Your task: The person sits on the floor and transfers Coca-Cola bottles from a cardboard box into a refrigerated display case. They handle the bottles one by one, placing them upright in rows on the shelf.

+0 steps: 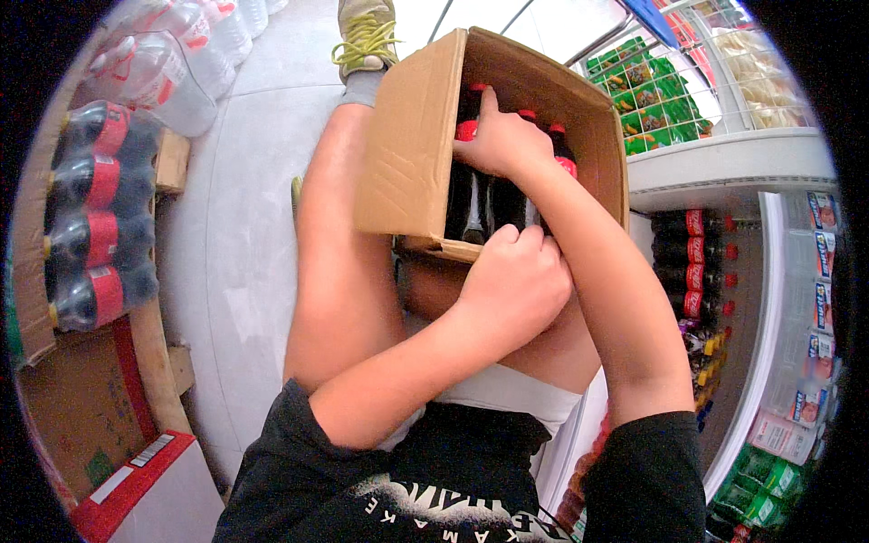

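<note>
An open cardboard box (411,153) is tilted between my bare legs, its mouth facing me. Inside are several dark cola bottles (475,197) with red caps and red labels. My right hand (506,139) reaches into the box over the bottles. Its index finger extends to a red cap, and the thumb is spread towards the left wall; its other fingers are hidden, so a grip cannot be made out. Below it, my left hand (519,278) is curled at the box's near edge, knuckles up, fingertips out of sight. My right forearm passes just beside it.
Left, shrink-wrapped bottles (102,210) sit above a wooden pallet (146,339), with large clear jugs (163,81) beyond. A shelf (733,170) at right holds cola bottles (692,265) below and green packets (645,95) behind a wire grid. A red-white carton (163,489) stands lower left.
</note>
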